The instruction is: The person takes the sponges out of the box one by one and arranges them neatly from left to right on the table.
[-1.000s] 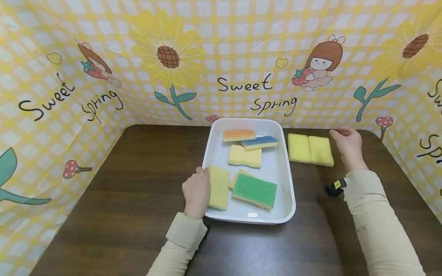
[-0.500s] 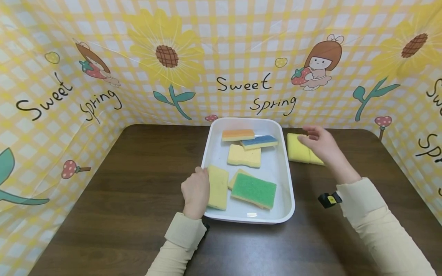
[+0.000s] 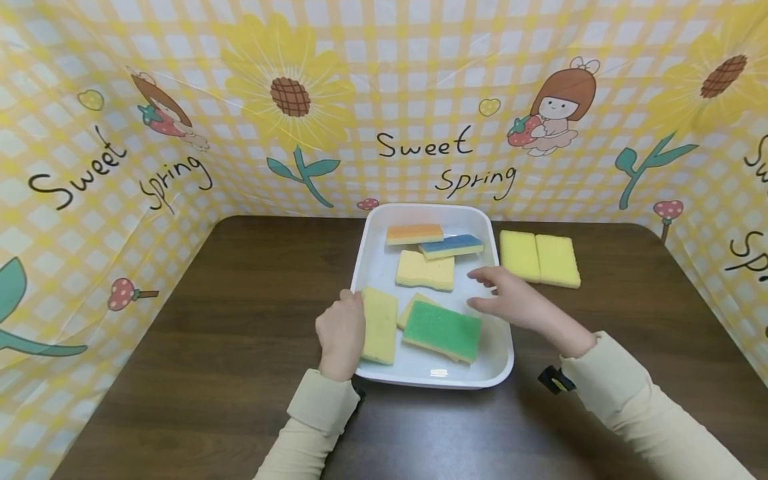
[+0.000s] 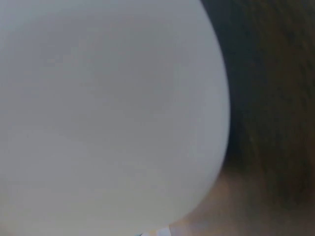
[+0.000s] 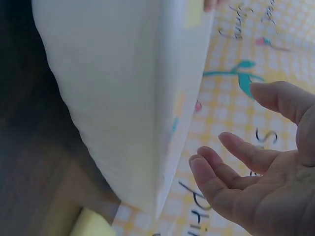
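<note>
A white plastic tub (image 3: 507, 363) stands on the table with several sponges inside. My left hand (image 3: 341, 337) grips its left rim, beside a pale yellow sponge (image 3: 379, 327). Over the tub's right side hovers my right hand (image 3: 510, 297), fingers spread and holding nothing, as the right wrist view also shows. Nearest to it is a green-topped sponge (image 3: 443, 330) lying partly on a yellow one (image 3: 411, 310). Farther back lie a wavy-edged yellow sponge (image 3: 425, 271), a blue-topped sponge (image 3: 451, 246) and an orange-topped sponge (image 3: 414, 234). The left wrist view shows mostly the tub's outer wall (image 4: 118, 118).
Two yellow sponges (image 3: 519, 256) lie side by side on the dark wooden table (image 3: 240, 300), right of the tub. A checked cloth (image 3: 408, 80) with sunflowers hangs behind the table and along its sides.
My right hand has moved left and nearer, from beside the two yellow sponges, across them, to above the tub. My left hand stays on the rim. The sponges have not moved.
</note>
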Demonstrator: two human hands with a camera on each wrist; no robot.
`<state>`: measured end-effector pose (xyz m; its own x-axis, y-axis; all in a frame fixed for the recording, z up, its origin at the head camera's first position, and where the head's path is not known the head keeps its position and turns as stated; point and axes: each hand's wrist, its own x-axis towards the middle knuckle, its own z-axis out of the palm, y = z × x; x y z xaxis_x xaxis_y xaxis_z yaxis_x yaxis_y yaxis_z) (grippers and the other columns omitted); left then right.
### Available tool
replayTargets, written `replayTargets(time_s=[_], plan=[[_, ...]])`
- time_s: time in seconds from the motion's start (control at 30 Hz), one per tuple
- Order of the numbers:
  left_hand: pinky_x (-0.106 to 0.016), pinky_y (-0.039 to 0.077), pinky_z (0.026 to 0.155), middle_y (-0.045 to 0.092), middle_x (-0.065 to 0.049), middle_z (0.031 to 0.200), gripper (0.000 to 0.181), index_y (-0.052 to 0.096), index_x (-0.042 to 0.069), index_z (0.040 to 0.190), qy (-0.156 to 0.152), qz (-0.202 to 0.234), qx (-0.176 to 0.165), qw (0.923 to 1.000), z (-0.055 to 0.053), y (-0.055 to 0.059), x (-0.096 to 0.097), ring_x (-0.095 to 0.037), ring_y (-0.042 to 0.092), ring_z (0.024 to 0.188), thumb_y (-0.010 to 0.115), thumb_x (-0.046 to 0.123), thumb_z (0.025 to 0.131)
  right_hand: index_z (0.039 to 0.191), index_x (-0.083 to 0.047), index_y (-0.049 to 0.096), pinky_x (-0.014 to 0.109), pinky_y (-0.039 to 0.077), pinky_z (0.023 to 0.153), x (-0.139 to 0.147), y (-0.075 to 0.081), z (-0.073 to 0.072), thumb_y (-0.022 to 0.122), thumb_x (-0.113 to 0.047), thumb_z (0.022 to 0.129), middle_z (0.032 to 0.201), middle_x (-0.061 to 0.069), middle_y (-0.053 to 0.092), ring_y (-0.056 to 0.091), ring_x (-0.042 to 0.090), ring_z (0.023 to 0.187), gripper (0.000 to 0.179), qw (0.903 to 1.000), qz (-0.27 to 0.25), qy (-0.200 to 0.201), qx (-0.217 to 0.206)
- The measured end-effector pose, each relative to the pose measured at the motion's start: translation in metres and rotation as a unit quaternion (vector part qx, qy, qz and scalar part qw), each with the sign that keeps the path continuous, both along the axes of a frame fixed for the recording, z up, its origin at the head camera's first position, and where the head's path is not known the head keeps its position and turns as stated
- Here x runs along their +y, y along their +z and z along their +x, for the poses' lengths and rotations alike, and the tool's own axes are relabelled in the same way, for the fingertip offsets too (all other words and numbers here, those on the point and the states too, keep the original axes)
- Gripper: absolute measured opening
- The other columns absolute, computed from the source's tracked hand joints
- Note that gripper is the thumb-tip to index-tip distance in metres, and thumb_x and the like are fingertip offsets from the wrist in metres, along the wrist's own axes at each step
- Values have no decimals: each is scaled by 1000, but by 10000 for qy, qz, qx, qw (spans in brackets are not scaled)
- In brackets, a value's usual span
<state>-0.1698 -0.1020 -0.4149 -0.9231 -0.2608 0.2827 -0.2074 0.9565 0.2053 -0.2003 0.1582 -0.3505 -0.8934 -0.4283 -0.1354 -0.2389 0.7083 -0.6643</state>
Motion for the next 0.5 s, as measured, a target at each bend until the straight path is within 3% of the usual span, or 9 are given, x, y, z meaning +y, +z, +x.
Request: replayTargets(time_s=[0.5], plan=[[-39,47,45,63,-16,59,35,56,1,78,6,-1,-41,10000,1,1,1,-29,65,53,47,27,100,132,9,47,48,45,96,-25,-25,15,61,-10,85,122,28,54,55,36,111,53,9928,1043,594,28]])
